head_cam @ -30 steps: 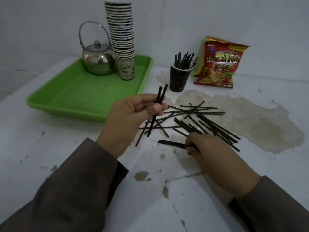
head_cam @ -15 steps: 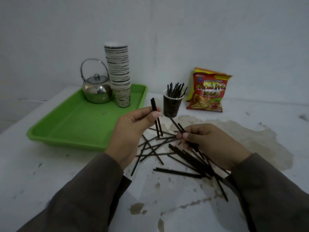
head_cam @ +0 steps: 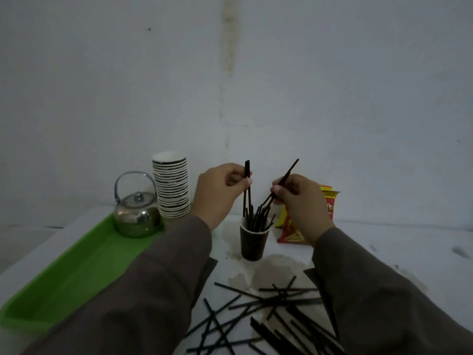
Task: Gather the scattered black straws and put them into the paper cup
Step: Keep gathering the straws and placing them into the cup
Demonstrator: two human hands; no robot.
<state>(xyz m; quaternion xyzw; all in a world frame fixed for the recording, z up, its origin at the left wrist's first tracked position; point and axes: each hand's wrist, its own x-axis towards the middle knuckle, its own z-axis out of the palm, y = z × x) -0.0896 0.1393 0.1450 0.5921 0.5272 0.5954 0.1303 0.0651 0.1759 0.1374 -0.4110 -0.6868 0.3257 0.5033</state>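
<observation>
Above the dark paper cup (head_cam: 254, 243) packed with upright black straws (head_cam: 258, 218), the left hand (head_cam: 219, 191) pinches two straws nearly vertical and the right hand (head_cam: 300, 201) pinches one slanted straw; loose black straws (head_cam: 258, 312) lie scattered nearer, while the green plastic tray (head_cam: 76, 265) holds a steel kettle (head_cam: 137, 213) and stacked paper cups (head_cam: 172, 184)

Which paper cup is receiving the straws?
Start at the green plastic tray on the left; just off its right edge stands a lone dark paper cup. Unlike the tall stack of white-rimmed cups on the tray, it stands alone, bristling with black straws.
</observation>
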